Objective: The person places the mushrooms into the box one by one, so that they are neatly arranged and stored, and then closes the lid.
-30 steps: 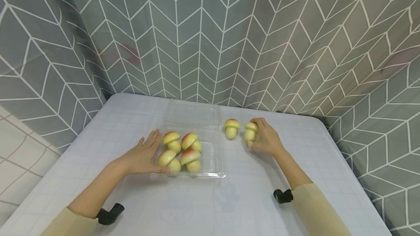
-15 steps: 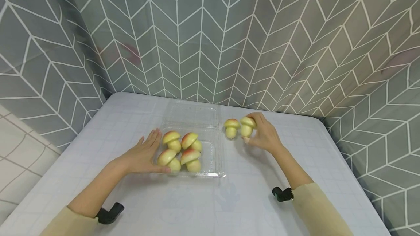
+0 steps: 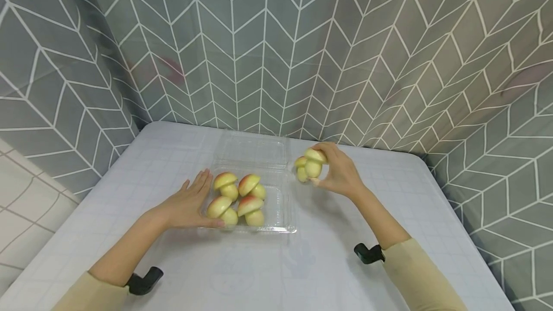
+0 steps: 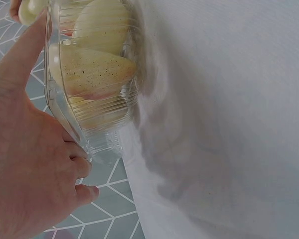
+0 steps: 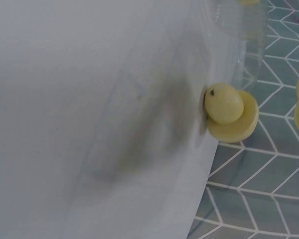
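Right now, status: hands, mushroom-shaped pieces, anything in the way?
Left hand against left side of clear container. Right hand pinches one mushroom-shaped piece, raised. Four pieces inside, lid open. Loose piece on table, roughly between right hand and container.

A white-covered table (image 3: 259, 272) is bordered by grey chevron-patterned fabric (image 3: 285, 52); pale tiles (image 3: 26, 205) are seen at far left.

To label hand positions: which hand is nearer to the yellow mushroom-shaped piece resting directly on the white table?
Right. The right hand is close to the resting piece, holding another piece; the left hand is farther, at the left side of the clear plastic container.
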`<state>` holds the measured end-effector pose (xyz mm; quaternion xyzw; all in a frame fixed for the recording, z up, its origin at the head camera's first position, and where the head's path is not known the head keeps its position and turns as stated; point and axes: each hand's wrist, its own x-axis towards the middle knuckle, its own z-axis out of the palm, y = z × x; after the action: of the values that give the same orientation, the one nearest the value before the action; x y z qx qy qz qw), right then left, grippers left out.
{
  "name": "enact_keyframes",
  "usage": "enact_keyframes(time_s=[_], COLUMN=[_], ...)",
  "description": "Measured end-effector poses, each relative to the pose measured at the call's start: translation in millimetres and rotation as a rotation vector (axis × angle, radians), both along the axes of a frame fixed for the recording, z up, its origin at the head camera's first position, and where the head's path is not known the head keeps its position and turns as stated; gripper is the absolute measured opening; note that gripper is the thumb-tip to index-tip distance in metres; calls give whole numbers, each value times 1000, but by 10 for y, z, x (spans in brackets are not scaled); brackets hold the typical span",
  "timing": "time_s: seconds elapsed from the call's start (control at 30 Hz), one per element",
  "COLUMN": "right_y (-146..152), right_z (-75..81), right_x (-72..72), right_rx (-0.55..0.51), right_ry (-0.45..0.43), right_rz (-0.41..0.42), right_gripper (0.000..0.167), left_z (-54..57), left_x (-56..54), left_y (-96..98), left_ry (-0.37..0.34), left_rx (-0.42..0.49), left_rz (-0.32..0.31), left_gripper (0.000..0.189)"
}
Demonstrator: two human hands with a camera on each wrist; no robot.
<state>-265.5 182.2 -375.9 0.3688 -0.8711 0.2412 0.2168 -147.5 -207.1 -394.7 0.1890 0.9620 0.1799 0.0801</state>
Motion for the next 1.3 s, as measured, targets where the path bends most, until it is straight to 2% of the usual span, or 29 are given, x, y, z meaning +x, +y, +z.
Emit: enact_keyframes(time_s=[0.2,0.5,0.7,0.93,1.3], right_y=[-155,-348,-458,-528,-564], right_z=[102,169,150,104,40], right_x=[62,123,156,172,174], right_rx=[8,24,40,81,83], right_ry=[22,67,68,61,66], right_rz=[77,163,200,201,235], right_gripper=[77,79,77,76,75], left_z=[-1,10,8,10,12], left_x=[-2,2,10,6,6], left_y=[-3,-1,-6,-9,-5], left_ry=[-5,-18,-19,-7,-5], left_rx=[0,13,13,7,2], left_rz=[1,3,6,0,-2], left_gripper=[129,128,128,128,128])
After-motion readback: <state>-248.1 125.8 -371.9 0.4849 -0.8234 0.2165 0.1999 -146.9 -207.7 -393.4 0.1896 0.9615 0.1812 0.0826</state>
